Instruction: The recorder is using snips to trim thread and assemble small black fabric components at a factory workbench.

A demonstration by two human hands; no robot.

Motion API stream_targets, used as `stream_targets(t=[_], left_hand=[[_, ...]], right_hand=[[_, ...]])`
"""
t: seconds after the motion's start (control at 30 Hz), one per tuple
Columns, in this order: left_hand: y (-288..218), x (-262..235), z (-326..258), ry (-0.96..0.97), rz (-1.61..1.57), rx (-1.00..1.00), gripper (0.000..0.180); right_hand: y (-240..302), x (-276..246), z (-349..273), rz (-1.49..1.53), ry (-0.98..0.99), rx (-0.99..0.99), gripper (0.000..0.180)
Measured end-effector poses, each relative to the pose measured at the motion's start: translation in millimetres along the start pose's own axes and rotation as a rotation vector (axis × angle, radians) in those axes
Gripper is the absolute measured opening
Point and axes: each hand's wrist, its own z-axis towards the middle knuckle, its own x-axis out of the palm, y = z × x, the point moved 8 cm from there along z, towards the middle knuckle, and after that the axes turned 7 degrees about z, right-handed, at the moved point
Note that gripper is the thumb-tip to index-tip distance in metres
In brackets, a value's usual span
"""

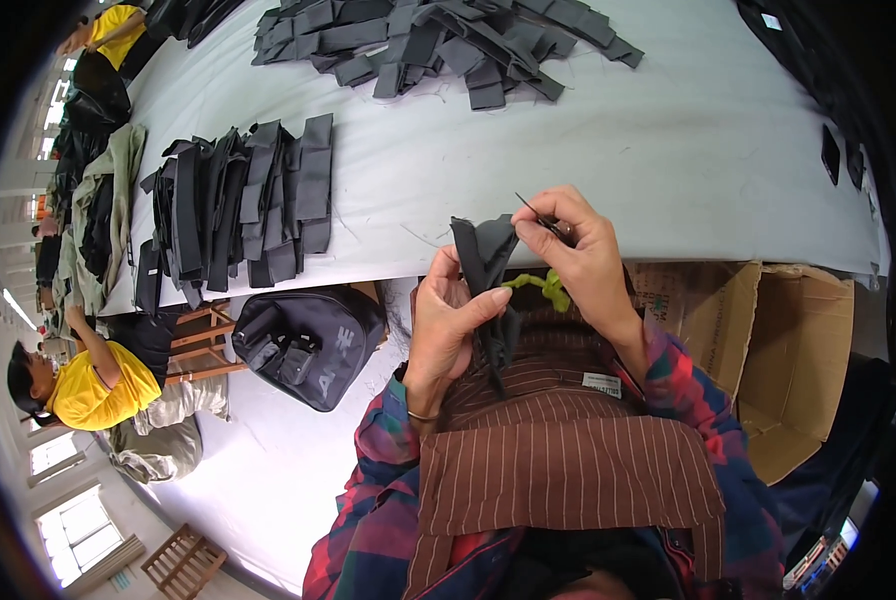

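In front of my apron, my left hand (446, 315) is closed around a folded dark grey fabric piece (482, 262), the thumb pressed across it. The piece stands upright, its cut ends pointing toward the table. My right hand (575, 252) is closed on small dark thread snips (552, 226), whose thin blade sticks out up and to the left. The right fingertips are at the fabric's upper right corner; whether they pinch it I cannot tell. A bright green cord (551, 291) shows below the right hand.
On the white table (648, 170), a row of grey fabric strips (243, 200) lies at left and a loose heap (438, 45) at the far side. A black bag (313, 345) is below the table's left edge, a cardboard box (793, 360) at right. A person in yellow (108, 385) is at left.
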Motion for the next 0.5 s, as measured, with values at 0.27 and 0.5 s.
stream_targets(t=[0.27,0.5], left_hand=[[1.2,-9.4,4.9,-0.067,-0.096,0.004,0.041],[-2.7,-8.2,6.5,-0.091,-0.099,0.020,0.041]], right_hand=[[22.8,-11.8,-7.8,-0.209,-0.144,-0.182,0.023],[23.2,6.9,-19.8,-0.568,0.012,-0.296,0.025]])
